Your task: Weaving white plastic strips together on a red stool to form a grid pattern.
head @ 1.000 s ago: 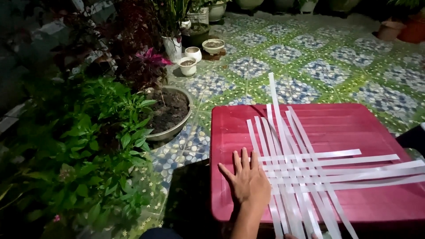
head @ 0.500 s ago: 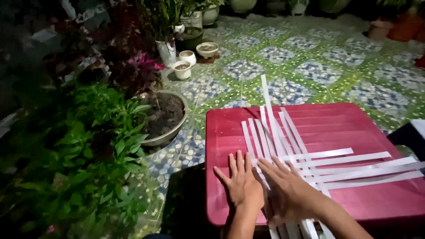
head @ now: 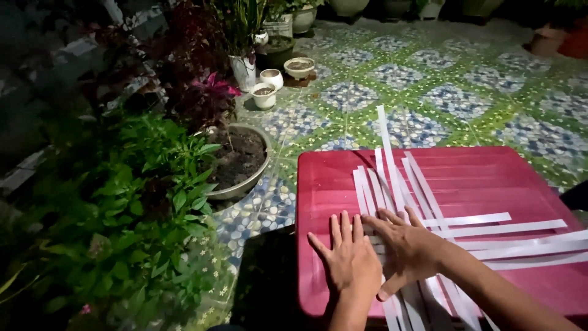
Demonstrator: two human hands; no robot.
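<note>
Head view looks down on a red plastic table [head: 490,178] set outdoors on a patterned tile floor [head: 441,79]. Across the table lie long white paper strips [head: 422,202], one set running away from the person and another set crossing them toward the right edge, interlaced like the start of a woven mat. The left hand [head: 350,260] lies flat on the table at the near-left corner of the strips, fingers spread and straight, palm down; it grips nothing and seems to press the strip ends so the lattice does not slide. The right hand [head: 407,248] reaches across from the right, also open and palm down, its fingers fanned over the crossing where the two sets meet, touching the strips just beside the left hand. Neither hand closes around a strip; both rest on top, which would keep the thin, light pieces flat and aligned.

Left of the table stands a wide pot of soil [head: 242,162] among leafy green plants [head: 122,214], with small white pots [head: 269,86] farther back on the tiles.
</note>
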